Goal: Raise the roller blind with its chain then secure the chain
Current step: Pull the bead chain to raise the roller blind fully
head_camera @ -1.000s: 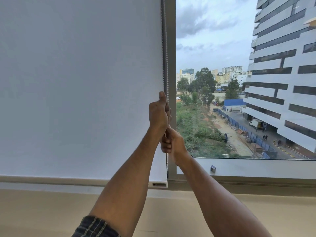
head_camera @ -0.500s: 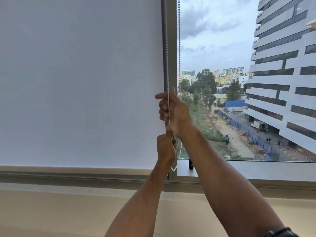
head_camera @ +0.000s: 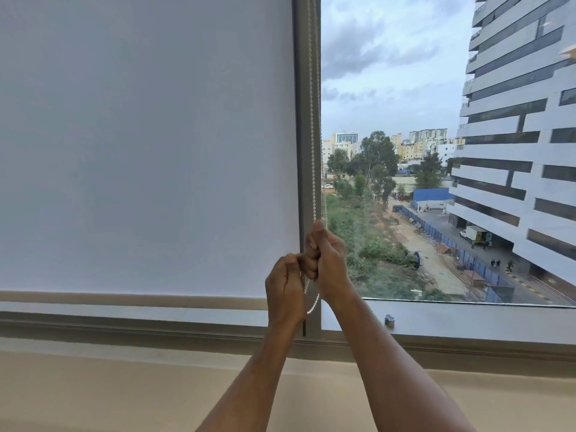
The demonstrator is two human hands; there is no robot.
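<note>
Both hands have dropped low beside the window frame, left hand and right hand clamped on the chain, while the blind has barely lifted.

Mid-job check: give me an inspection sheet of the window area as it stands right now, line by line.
Surface: beige window sill, bare where visible.
Job's things: white fabric roller blind covers nearly the whole left pane, its bottom bar just above the frame; white beaded chain hangs along the grey mullion.
Clutter: small grey metal fitting on the right pane's lower ledge.
Grippers: left hand and right hand both closed on the chain, right higher.
Cables: chain loop sags below the hands.
Surroundings: white striped building, trees, street outside.
</note>
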